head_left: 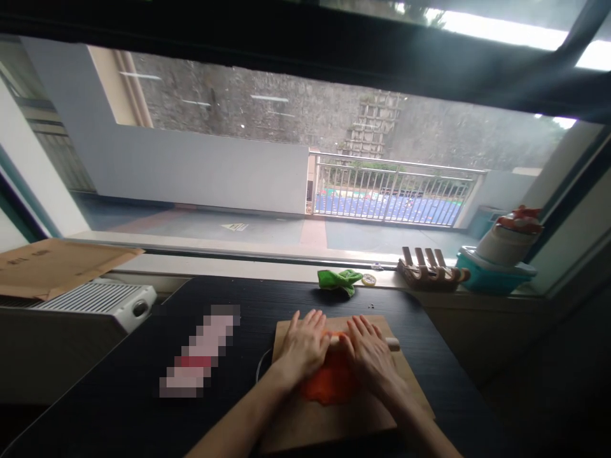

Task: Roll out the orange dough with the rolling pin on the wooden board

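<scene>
Forearms (248,407) lead to the left hand (305,343) and right hand (371,348), grip loose, fingers flat over the rolling pin (392,344), so I'd press evenly across that orange doughy sheet (331,381) on the board (329,425).

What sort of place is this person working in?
Probably a room in a school or similar building: a dark table stands before a window frame; outside are a metal railing and blue ground, perhaps a sports court.
</scene>
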A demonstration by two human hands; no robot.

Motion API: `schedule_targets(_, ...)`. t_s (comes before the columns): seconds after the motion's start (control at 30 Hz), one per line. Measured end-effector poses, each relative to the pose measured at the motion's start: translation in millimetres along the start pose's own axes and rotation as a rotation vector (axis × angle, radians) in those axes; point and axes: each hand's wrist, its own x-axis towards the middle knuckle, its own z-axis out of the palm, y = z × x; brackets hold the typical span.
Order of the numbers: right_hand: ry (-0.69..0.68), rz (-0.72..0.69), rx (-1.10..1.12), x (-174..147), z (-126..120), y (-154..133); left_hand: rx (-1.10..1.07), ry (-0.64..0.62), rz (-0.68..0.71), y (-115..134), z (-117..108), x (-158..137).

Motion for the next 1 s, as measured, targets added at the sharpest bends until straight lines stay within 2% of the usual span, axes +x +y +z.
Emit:
schedule_targets(0.1,-0.070,0.097,0.017,40.6,-13.3,-12.0,0.007,0.001,-0.074,-2.9,-7.3,31.5)
schedule_targets(0.17,-0.067,0.086,0.021,37.6,-13.6,-15.2,0.006,-0.002,-0.067,-2.3,-9.8,26.0)
schedule_targets(0.27,0.015,0.012,0.006,-10.0,0.1,-9.2,-0.011,0.005,0.032,2.7,-9.7,-17.6)
schedule_targets(0.37,0.196,-0.127,-0.017,-67.4,16.1,1.7,-0.008,0.051,0.208,6.9,-6.7,-66.2)
schedule_targets(0.43,0.237,-0.175,-0.020,-83.5,19.2,4.8,0.007,0.082,0.262,6.6,-4.7,-78.6)
schedule_targets(0.5,0.181,-0.138,-0.020,-72.3,14.7,2.2,0.008,0.089,0.233,4.0,-3.3,-68.6)
schedule_targets(0.67,-0.046,0.061,0.013,12.9,-11.2,-16.2,0.006,0.070,-0.002,-5.1,-3.7,1.3)
schedule_targets(0.73,-0.068,0.085,0.024,26.7,-14.7,-20.5,0.013,0.075,-0.028,-6.9,-5.0,11.9)
schedule_targets(0.8,-0.026,0.057,0.014,15.2,-8.4,-19.5,0.011,0.070,-0.025,-6.6,-6.1,1.8)
schedule_targets(0.93,0.209,-0.106,-0.025,-45.4,20.2,-4.0,-0.062,0.038,0.107,-0.1,-8.0,-46.8)
schedule_targets(1.0,0.281,-0.157,-0.028,-60.9,27.2,2.2,-0.101,0.031,0.148,2.6,-9.0,-57.2)
